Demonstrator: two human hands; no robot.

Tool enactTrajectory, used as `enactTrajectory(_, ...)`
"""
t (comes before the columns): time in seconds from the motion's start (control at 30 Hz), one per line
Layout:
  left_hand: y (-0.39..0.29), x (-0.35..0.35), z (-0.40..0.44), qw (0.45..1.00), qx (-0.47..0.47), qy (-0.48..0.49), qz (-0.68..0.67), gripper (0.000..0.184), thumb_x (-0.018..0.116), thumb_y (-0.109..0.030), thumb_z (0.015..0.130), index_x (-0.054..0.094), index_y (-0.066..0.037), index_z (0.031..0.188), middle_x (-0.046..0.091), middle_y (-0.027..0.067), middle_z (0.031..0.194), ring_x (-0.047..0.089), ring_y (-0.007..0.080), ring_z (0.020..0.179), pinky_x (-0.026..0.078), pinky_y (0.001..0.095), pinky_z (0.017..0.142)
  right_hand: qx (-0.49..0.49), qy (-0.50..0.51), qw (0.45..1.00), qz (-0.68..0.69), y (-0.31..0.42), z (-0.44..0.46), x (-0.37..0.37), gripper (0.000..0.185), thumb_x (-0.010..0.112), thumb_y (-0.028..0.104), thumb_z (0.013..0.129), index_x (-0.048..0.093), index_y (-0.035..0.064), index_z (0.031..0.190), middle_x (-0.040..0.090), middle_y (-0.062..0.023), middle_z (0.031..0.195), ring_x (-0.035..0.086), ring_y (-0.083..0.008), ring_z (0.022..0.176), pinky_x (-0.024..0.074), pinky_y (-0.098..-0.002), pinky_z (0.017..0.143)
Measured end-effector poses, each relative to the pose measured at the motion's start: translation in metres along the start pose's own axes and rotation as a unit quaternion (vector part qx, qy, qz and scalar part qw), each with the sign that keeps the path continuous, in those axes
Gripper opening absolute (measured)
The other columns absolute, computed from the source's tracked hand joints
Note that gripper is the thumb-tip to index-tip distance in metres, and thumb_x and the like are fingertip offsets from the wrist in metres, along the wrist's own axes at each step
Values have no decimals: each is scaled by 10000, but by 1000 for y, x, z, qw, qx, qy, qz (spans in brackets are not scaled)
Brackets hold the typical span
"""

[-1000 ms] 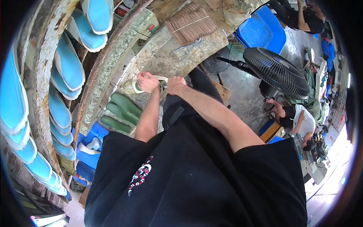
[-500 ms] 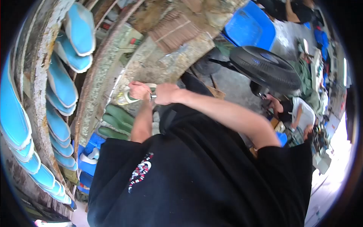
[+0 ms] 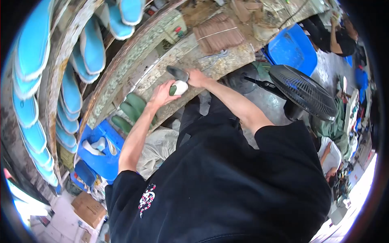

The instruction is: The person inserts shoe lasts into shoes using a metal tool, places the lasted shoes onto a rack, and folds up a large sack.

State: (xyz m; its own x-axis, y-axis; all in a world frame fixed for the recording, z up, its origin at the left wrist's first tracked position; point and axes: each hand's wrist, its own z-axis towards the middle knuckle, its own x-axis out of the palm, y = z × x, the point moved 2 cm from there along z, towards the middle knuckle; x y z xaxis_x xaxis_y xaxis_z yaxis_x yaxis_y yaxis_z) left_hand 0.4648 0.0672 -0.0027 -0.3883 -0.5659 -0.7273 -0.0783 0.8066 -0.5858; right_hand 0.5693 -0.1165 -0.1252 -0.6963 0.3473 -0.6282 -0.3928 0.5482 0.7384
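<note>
Handling step at the stained desk [image 3: 227, 61].
The left hand [image 3: 163, 94] grasps a rounded white-and-green shoe piece [image 3: 180, 87]; the right hand [image 3: 197, 77] grips a dark elongated form [image 3: 176, 73] beside it. Moving either calls for steady fingers.

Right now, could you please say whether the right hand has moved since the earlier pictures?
Yes, the right hand has moved closer to the banded brown bundle on the workbench.

Smooth white piece [image 3: 180, 87], glossy plastic blue seat [image 3: 292, 50], matt cloth shirt [image 3: 223, 174], rough worn bench top [image 3: 239, 56].
</note>
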Motion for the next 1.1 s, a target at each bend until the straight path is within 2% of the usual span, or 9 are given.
enactTrajectory(0.43,-91,-110,-166,949,111,-122,-267,789,1022,-369,533,672,-29,1154,741,107,1069,744,265,972,581,362,868,-143,91,943,-287,65,-8,39,504,657,89,850,527,45,1335,533,-215,1374,432,-419,1382,315,-513,1190)
enactTrajectory(0.5,-99,-128,-174,941,154,-118,-276,764,1021,-370,534,687,-31,1131,742,102,1040,746,260,965,585,354,860,-63,-68,964,-250,80,-24,19,638,674,89,821,492,43,1431,469,-218,1491,367,-431,1450,247,-502,1242)
enactTrajectory(0.57,-105,-143,-181,931,186,-123,-289,766,1021,-371,528,693,-31,1131,740,103,1028,743,262,949,587,358,850,-82,-60,988,115,141,-60,-41,768,673,96,816,403,37,1533,414,-180,1574,326,-377,1504,222,-478,1258)
enactTrajectory(0.63,-111,-155,-184,906,268,-135,-300,790,1020,-395,503,712,-33,1133,737,95,1004,712,266,898,569,373,798,-114,149,905,382,232,-113,-113,789,665,75,828,368,30,1558,411,-145,1587,353,-309,1498,255,-451,1245)
enactTrajectory(0.7,-119,-168,-183,889,335,-152,-272,833,1022,-436,469,717,-38,1135,731,80,1012,672,270,894,531,372,762,-176,255,881,357,296,-154,-147,818,774,57,768,448,35,1517,515,-142,1494,486,-272,1398,366,-426,1177)
enactTrajectory(0.8,-138,-155,-178,840,374,-220,-327,928,1021,-500,434,698,-14,1156,677,95,1023,645,263,978,510,360,796,-222,126,941,221,315,-170,-152,639,867,112,719,596,4,1287,641,-153,1199,653,-331,1112,521,-408,937)
enactTrajectory(0.9,-162,-120,-192,759,222,-315,-524,956,902,-642,656,574,19,1263,626,149,1112,632,286,1024,496,432,956,-276,-57,940,193,330,-178,-166,550,882,54,663,621,9,1145,660,-139,1076,683,-326,968,558,-393,801)
enactTrajectory(0.97,-174,-114,-192,780,272,-348,-443,961,644,-848,770,578,8,1202,628,144,1072,629,296,1013,419,505,1053,-295,-87,943,125,337,-187,-170,535,875,31,634,615,16,1101,663,-145,1060,683,-335,943,568,-397,787)
enactTrajectory(1.1,-203,-126,-190,782,217,-423,-402,966,423,-884,868,624,35,1089,658,150,1002,650,301,936,503,475,939,-309,-96,942,84,338,-189,-188,523,851,28,625,611,24,1090,656,-128,1072,677,-330,956,570,-393,766)
